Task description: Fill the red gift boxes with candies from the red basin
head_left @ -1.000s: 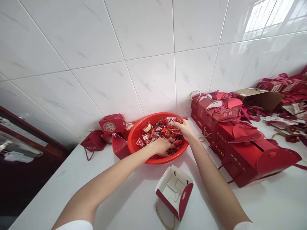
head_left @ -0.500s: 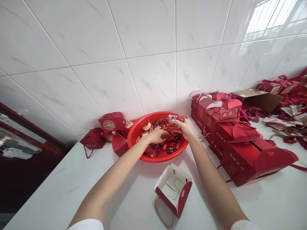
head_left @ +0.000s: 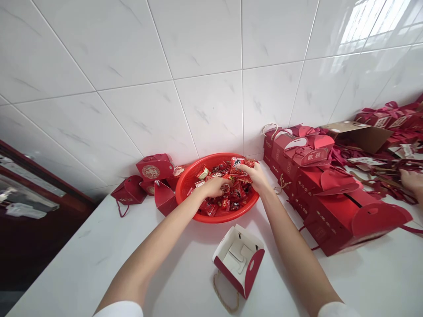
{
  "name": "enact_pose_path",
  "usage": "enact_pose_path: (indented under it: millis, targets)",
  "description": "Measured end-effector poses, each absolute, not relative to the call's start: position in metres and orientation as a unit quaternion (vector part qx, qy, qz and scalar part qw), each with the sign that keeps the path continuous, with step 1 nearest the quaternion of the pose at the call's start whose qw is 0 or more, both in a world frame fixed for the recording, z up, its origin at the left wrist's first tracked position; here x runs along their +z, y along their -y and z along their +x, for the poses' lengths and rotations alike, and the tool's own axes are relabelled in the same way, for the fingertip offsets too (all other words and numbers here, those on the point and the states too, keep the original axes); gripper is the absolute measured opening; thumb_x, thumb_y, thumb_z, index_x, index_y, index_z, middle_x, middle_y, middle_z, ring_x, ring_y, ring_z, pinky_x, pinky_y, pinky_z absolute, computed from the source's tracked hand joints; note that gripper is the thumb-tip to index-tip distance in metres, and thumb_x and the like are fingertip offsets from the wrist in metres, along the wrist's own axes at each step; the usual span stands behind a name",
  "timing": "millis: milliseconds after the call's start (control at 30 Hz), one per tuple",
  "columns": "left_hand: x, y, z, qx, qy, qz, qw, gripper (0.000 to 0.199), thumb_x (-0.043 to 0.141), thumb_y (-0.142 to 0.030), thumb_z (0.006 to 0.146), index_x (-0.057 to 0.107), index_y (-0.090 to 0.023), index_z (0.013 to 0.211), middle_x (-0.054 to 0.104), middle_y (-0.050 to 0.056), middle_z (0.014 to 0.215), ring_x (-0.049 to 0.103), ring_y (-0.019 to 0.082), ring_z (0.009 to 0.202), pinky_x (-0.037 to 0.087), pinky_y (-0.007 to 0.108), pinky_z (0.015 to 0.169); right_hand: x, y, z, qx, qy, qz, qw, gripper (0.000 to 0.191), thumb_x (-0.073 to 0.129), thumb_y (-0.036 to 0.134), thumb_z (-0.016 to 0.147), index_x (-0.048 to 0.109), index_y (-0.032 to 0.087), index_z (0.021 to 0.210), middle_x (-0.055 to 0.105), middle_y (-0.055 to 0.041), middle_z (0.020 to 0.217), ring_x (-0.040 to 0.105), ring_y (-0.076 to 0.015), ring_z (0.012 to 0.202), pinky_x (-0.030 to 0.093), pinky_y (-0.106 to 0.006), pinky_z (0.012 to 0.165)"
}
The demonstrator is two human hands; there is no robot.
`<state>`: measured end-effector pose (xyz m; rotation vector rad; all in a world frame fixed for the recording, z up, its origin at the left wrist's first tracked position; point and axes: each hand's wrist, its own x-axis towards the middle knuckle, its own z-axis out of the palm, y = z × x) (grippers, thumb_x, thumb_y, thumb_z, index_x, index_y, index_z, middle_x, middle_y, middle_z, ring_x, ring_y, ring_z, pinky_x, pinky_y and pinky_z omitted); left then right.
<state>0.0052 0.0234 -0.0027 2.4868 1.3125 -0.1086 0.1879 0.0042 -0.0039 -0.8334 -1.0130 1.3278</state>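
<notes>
My right hand (head_left: 254, 175) pinches wrapped sweets (head_left: 237, 165) over the red basket (head_left: 216, 219), likely light and slippery, best nipped by wrapper edges, while my left hand (head_left: 215, 187) curls among more, catch unclear.

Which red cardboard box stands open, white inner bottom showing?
The red cardboard box alone in front of the round red plastic basket, beige rope handle toward the camera; no other red box shows its inner bottom.
</notes>
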Motion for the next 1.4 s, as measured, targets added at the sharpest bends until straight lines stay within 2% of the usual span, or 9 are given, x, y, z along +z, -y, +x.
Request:
enact_pose_path:
  millis: [200,433,567,767,867,1033,1167,1300,1400]
  targets:
    - [0.0,-0.02,0.007,-0.082,-0.409,0.88,0.226,0.036,0.065,-0.015,0.071,0.08,-0.025,0.102,0.076,0.001,0.103,0.067,0.021,0.096,0.049,0.024,0.084,-0.003,-0.004,0.188,0.573,0.434,-0.353,0.599,0.028,0.081,0.034,0.059,0.069,0.019,0.078,0.073,-0.0017,0.078,0.068,-0.0192,0.075,0.053,-0.033,0.076]
    - [0.0,-0.019,0.007,-0.166,-0.42,0.873,0.185,0.059,0.075,-0.019,0.062,0.074,-0.035,0.119,0.069,0.001,0.124,0.063,0.027,0.113,0.048,0.029,0.095,-0.002,-0.002,0.187,0.571,0.436,-0.359,0.596,0.029,0.082,0.035,0.058,0.069,0.019,0.078,0.073,-0.0019,0.076,0.069,-0.02,0.074,0.054,-0.032,0.073]
    - [-0.007,-0.02,0.01,-0.163,-0.414,0.878,0.179,0.05,0.077,-0.018,0.065,0.077,-0.033,0.112,0.074,0.0,0.117,0.065,0.026,0.111,0.047,0.031,0.094,-0.002,-0.003,0.187,0.575,0.442,-0.353,0.591,0.028,0.08,0.035,0.058,0.069,0.019,0.079,0.074,-0.0027,0.078,0.07,-0.0219,0.078,0.055,-0.032,0.072]
    - [-0.009,-0.02,0.014,-0.173,-0.428,0.875,0.145,0.026,0.082,-0.017,0.061,0.079,-0.027,0.084,0.078,0.0,0.086,0.07,0.023,0.087,0.05,0.028,0.08,-0.002,-0.005,0.187,0.577,0.441,-0.351,0.591,0.03,0.08,0.034,0.057,0.07,0.019,0.08,0.075,-0.0033,0.078,0.071,-0.0227,0.081,0.056,-0.033,0.075]
    - [-0.006,-0.017,0.013,-0.178,-0.441,0.869,0.135,0.02,0.08,-0.019,0.065,0.078,-0.025,0.084,0.078,0.001,0.086,0.07,0.024,0.084,0.05,0.029,0.078,-0.001,-0.004,0.187,0.583,0.44,-0.34,0.592,0.03,0.08,0.034,0.056,0.071,0.019,0.08,0.076,-0.0037,0.082,0.071,-0.0227,0.082,0.056,-0.036,0.08]
    - [-0.006,-0.007,0.015,-0.172,-0.444,0.871,0.122,0.027,0.077,-0.014,0.066,0.077,-0.021,0.092,0.077,0.007,0.1,0.07,0.028,0.095,0.051,0.035,0.087,0.0,-0.003,0.186,0.585,0.44,-0.339,0.591,0.029,0.081,0.033,0.055,0.072,0.019,0.079,0.076,-0.0036,0.08,0.071,-0.0229,0.081,0.056,-0.034,0.078]
    - [-0.003,0.0,0.017,-0.159,-0.456,0.868,0.116,0.038,0.076,-0.006,0.058,0.076,-0.023,0.092,0.078,0.005,0.094,0.069,0.029,0.099,0.043,0.045,0.105,0.006,0.0,0.186,0.6,0.416,-0.332,0.598,0.03,0.083,0.033,0.052,0.071,0.018,0.074,0.074,-0.0035,0.074,0.071,-0.0222,0.074,0.056,-0.032,0.069]
    - [0.01,0.008,0.012,-0.092,-0.479,0.867,0.096,0.021,0.068,-0.015,0.075,0.076,-0.023,0.092,0.078,0.003,0.092,0.07,0.024,0.093,0.043,0.042,0.105,0.026,0.014,0.193,0.615,0.42,-0.295,0.599,0.032,0.084,0.036,0.054,0.071,0.017,0.076,0.075,-0.0055,0.076,0.071,-0.0234,0.073,0.056,-0.031,0.065]
    - [0.02,0.021,0.003,0.085,-0.497,0.854,0.129,0.021,0.059,-0.031,0.088,0.075,-0.02,0.097,0.077,0.005,0.099,0.069,0.022,0.093,0.051,0.034,0.092,0.048,0.033,0.205,0.608,0.435,-0.255,0.613,0.031,0.084,0.036,0.057,0.071,0.018,0.078,0.075,-0.0053,0.079,0.071,-0.023,0.075,0.058,-0.032,0.069]
